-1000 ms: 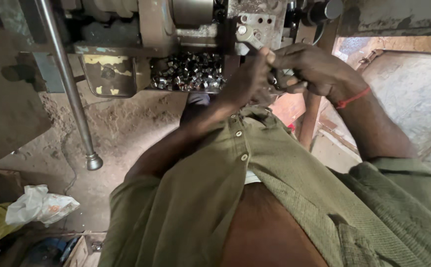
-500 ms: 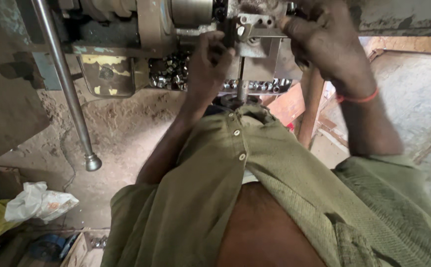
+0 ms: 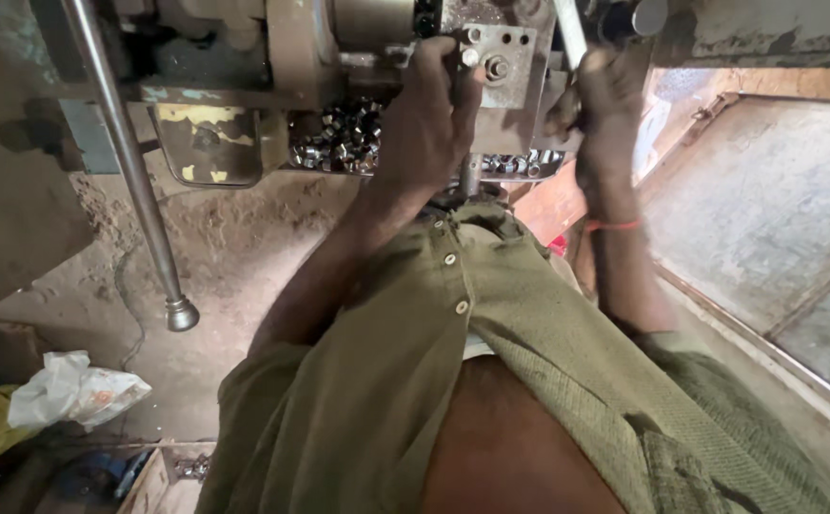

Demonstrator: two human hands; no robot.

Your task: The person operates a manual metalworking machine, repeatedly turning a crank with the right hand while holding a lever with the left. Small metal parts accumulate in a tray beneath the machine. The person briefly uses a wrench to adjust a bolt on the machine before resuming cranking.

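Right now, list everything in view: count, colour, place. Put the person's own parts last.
machine: one, grey-brown, top
metal block: one, grey, bolted, top centre
small metal parts: many, shiny, in the tray under the machine
long lever: one, steel, knob-ended, left
crumpled bag: one, white, floor lower left
shirt: one, olive, centre
wrist thread: one, red, right wrist
left hand: one, on the metal block
right hand: one, gripping a pale handle

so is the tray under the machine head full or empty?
Partly full: the tray holds a heap of small shiny metal parts, running behind the left hand.
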